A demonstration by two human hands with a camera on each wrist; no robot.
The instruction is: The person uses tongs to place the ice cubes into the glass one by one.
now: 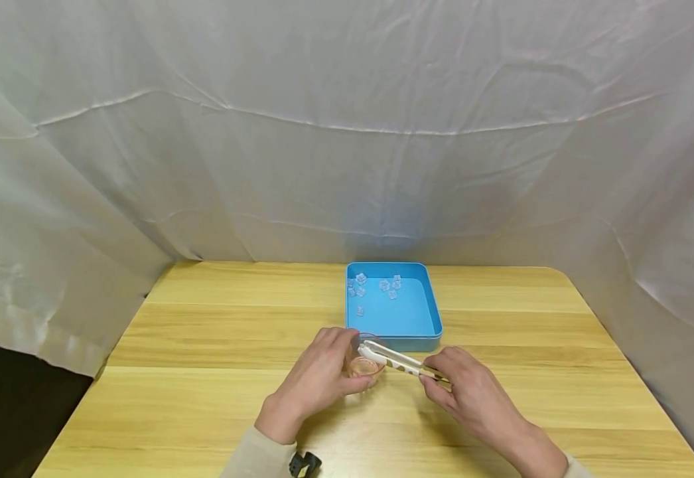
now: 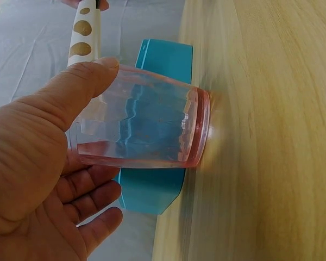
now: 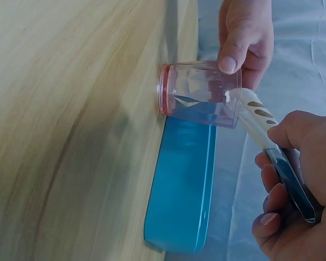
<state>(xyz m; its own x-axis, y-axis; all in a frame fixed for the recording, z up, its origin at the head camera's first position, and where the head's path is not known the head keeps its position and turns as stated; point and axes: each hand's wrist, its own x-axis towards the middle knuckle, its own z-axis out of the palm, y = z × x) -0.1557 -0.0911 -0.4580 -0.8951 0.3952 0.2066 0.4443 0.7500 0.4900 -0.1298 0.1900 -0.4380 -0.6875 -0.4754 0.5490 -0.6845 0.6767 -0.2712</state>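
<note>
A clear, pink-tinted plastic cup stands on the wooden table, its base flat on the wood. My left hand holds it from the left, thumb on the near side and fingers behind. From the right, my right hand grips a pair of tongs by the metal handle. The white, brown-spotted tips of the tongs reach into the mouth of the cup; whether they pinch anything I cannot tell. Just behind the cup is a blue tray with several clear cubes lying in it.
The wooden table extends on both sides of the tray. A grey-white curtain hangs behind and along the sides. By the left sleeve is a small black object at the lower frame edge.
</note>
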